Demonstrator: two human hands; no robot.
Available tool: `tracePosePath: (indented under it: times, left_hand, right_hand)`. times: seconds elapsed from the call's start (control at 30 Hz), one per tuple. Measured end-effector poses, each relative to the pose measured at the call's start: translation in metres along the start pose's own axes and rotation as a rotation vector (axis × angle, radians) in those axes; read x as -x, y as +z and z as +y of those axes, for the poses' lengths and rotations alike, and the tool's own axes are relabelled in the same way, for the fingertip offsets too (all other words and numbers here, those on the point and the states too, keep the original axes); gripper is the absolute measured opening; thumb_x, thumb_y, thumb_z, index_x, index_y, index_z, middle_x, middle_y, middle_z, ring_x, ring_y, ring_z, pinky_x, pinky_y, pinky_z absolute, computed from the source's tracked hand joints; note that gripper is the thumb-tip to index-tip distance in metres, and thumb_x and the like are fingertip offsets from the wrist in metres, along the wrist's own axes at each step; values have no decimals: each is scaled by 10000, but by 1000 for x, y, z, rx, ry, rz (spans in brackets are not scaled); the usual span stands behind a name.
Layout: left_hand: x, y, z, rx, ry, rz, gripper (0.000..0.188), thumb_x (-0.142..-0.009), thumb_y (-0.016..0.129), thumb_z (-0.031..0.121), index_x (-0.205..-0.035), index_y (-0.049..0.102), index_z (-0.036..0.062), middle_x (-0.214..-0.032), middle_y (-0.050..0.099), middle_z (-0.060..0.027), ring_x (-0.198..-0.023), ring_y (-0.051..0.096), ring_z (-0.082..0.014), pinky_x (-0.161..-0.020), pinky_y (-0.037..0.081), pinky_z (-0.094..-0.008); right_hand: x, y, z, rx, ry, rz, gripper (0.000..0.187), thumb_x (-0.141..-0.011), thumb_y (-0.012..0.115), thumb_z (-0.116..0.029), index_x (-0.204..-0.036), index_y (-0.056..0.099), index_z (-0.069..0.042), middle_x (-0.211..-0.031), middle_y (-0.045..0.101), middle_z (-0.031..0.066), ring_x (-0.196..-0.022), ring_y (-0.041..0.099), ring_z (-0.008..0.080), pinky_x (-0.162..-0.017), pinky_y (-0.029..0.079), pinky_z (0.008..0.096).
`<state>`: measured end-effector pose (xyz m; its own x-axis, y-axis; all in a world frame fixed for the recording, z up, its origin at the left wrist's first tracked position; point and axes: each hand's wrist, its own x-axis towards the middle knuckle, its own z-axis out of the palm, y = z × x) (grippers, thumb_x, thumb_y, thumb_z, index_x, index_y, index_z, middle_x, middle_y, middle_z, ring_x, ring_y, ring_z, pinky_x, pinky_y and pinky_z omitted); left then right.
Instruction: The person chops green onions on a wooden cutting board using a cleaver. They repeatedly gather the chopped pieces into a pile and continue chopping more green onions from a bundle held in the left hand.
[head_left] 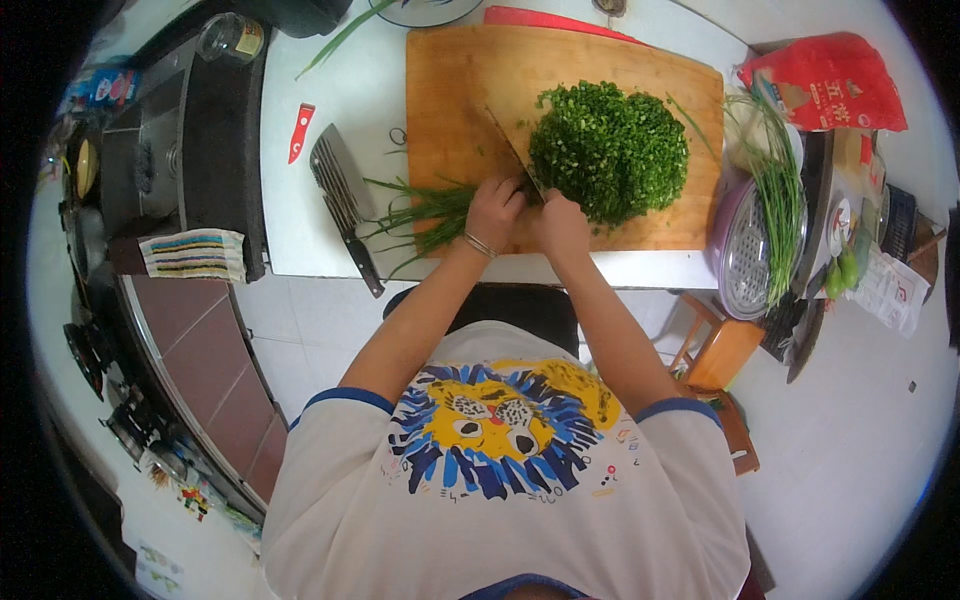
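Observation:
On a wooden cutting board (455, 85), my left hand (493, 213) is closed on a bunch of long green chives (425, 218), whose stalks stick out to the left past the board's edge. My right hand (562, 226) grips a kitchen knife (512, 145) by its handle. Its thin blade points away from me, tilted to the left, close by the left fingertips. Right of the blade spreads a large heap of finely chopped chives (612, 150), touching or nearly touching the knife. The cut ends under the left fingers are hidden.
Left of the board lie a black-handled, wide-bladed kitchen tool (345, 195) and a small red-handled item (301, 133). At the right, more long chives (780, 200) rest across a purple colander (735, 250), near a red bag (835, 82). A wooden stool (728, 352) stands below.

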<state>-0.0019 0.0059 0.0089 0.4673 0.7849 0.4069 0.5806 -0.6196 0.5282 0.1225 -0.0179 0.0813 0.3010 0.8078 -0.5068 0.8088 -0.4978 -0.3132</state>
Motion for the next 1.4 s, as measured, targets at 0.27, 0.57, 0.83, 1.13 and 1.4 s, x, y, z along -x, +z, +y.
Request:
tracePosePath:
  times: [0.27, 0.57, 0.83, 1.13, 1.4]
  left_hand:
    - [-6, -3, 10, 84, 35, 14, 256, -675, 647, 7, -928, 663, 43, -980, 607, -113, -928, 566, -313, -753, 489, -416]
    - [-9, 6, 10, 138, 24, 38, 261, -622, 616, -5, -883, 622, 1, -898, 576, -165, -835, 569, -329, -717, 490, -413]
    - [-7, 7, 11, 76, 13, 1, 172, -648, 571, 40, -817, 591, 15, -908, 575, -118, -907, 547, -293, -751, 479, -382]
    - [-4, 7, 10, 85, -3, 52, 201, -625, 596, 28, -822, 631, 12, -924, 576, -134, -911, 554, -304, -760, 484, -381]
    - [-2, 7, 11, 97, -22, 42, 188, -609, 602, 17, -797, 609, 2, -923, 569, -149, -907, 552, -321, -763, 486, -383]
  right_hand:
    - [11, -14, 30, -145, -2, 86, 176, -837, 538, -189, -857, 566, -17, -766, 626, 245, -750, 608, 428, -665, 486, 501]
    - [26, -14, 34, -99, 14, 45, 172, -831, 543, -195, -844, 562, -25, -763, 621, 250, -747, 600, 441, -686, 473, 522]
    - [1, -3, 16, -17, 65, -24, 156, -801, 527, -110, -888, 574, 11, -816, 623, 265, -802, 606, 438, -679, 494, 500]
    - [9, -19, 15, -143, 3, 54, 204, -839, 542, -187, -885, 567, 10, -792, 622, 266, -751, 604, 441, -669, 487, 502]
    - [21, -7, 21, 13, 11, 3, 160, -829, 523, -145, -859, 574, 4, -771, 609, 267, -766, 591, 438, -685, 470, 506]
